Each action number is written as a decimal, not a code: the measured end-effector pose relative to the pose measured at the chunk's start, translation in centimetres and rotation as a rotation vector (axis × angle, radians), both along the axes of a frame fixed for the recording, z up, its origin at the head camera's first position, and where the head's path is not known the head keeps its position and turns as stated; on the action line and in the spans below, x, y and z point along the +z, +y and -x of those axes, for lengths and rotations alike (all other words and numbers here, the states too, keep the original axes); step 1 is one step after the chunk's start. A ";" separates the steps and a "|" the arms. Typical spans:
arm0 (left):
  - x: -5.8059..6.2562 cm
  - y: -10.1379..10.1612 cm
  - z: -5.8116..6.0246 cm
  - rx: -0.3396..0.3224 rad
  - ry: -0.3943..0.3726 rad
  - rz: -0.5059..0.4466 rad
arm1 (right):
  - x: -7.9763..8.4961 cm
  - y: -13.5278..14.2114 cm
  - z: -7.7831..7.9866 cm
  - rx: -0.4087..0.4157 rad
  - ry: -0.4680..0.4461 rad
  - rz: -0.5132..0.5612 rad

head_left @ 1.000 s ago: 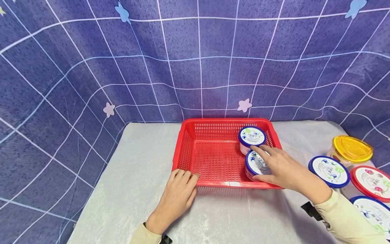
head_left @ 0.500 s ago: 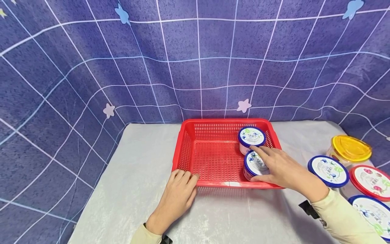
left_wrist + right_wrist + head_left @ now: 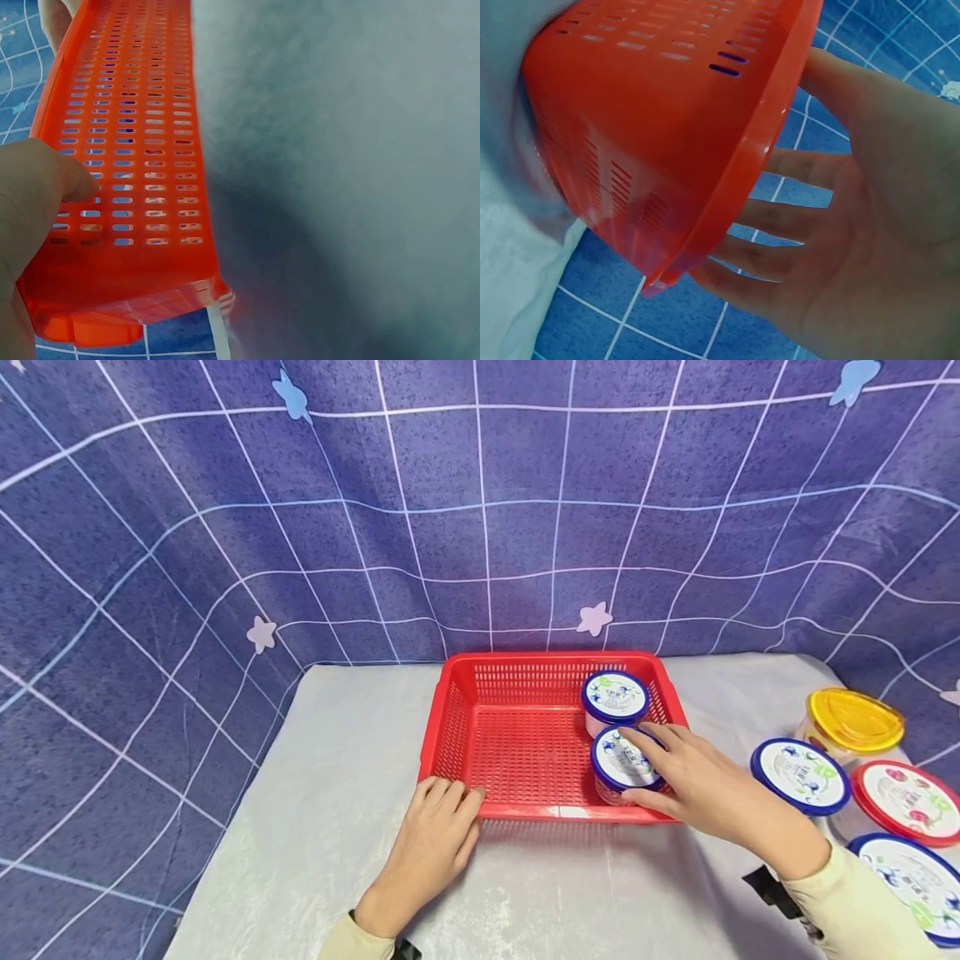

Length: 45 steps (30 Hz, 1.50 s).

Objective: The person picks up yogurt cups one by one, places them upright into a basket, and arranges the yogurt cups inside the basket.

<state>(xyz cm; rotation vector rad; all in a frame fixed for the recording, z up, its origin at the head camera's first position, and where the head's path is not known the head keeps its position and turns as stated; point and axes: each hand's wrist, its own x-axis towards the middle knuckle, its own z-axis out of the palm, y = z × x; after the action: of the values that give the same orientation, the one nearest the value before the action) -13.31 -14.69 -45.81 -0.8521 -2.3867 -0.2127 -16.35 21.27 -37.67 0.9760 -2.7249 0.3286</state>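
A red slotted plastic basket (image 3: 543,812) stands on the covered table; two round tubs with blue lids are in its right part. My left hand (image 3: 431,839) grips the basket's near left rim, fingers over the top and thumb (image 3: 75,180) against the outer wall in the left wrist view. My right hand (image 3: 708,785) reaches over the right rim, touching the nearer tub (image 3: 621,756), with a finger over its lid and the thumb at its near side. In the right wrist view its fingers (image 3: 769,217) are spread, fairly straight, tips hidden by the basket. The farther tub (image 3: 615,693) stands just behind.
Outside the basket to the right are several tubs: a yellow-lidded one (image 3: 855,718), a red-lidded one (image 3: 907,802) and blue-lidded ones (image 3: 801,775). A blue grid-patterned cloth (image 3: 525,543) hangs behind the table and along its sides.
The nearer tub has shifted slightly left in the basket, and its lid now looks more level and more exposed beside my right hand. My left hand stays on the rim.
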 end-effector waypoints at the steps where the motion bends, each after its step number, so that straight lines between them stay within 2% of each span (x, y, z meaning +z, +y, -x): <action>1: 0.0 0.0 0.0 0.001 -0.001 -0.001 | 0.1 0.0 -0.2 -0.004 0.003 0.001; 7: 0.2 0.1 0.1 -0.008 0.005 -0.009 | 0.4 0.3 -1.0 -0.032 0.015 0.012; 12: 0.2 0.1 0.0 -0.006 0.002 -0.004 | 0.2 0.9 -1.4 -0.035 0.062 0.061; 19: 0.1 0.0 -0.2 -0.001 -0.002 0.014 | -0.6 2.1 -2.2 -0.103 0.038 0.106; 29: 0.1 -0.1 -0.1 -0.001 0.010 0.020 | -0.9 3.5 -3.2 -0.159 0.065 0.167; 39: 0.1 -0.2 -0.1 -0.015 0.021 0.001 | -1.3 4.5 -4.8 -0.259 0.028 0.150; 45: 0.2 -0.1 -0.1 -0.007 0.009 0.018 | -1.2 5.5 -5.9 -0.353 -0.008 0.156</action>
<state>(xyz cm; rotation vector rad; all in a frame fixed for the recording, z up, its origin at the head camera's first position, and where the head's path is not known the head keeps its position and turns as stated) -13.19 -14.84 -45.63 -0.8678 -2.3812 -0.1894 -10.46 26.78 -38.91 0.4429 -2.7593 0.4680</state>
